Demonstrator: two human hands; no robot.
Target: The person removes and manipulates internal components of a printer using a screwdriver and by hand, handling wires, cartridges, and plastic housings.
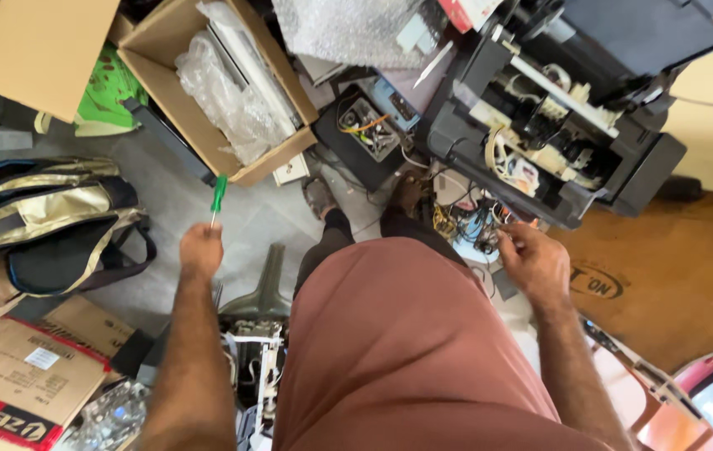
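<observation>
My left hand (201,249) is closed around a screwdriver (218,197) whose green handle sticks up out of the fist, above the grey floor. My right hand (534,260) reaches down to a tangle of coloured wires and a small circuit part (475,227) on the floor, fingers curled among them; whether it grips any of them is unclear. Just beyond the wires stands an opened black printer (573,100) with white inner parts exposed. My legs and reddish shirt fill the lower middle.
An open cardboard box (221,92) with plastic wrapping sits at the upper left. A black and gold bag (48,221) lies at the left. Flat cardboard (14,376) lies at the lower left, brown cardboard (674,276) at the right. Another dismantled device (256,351) lies by my legs.
</observation>
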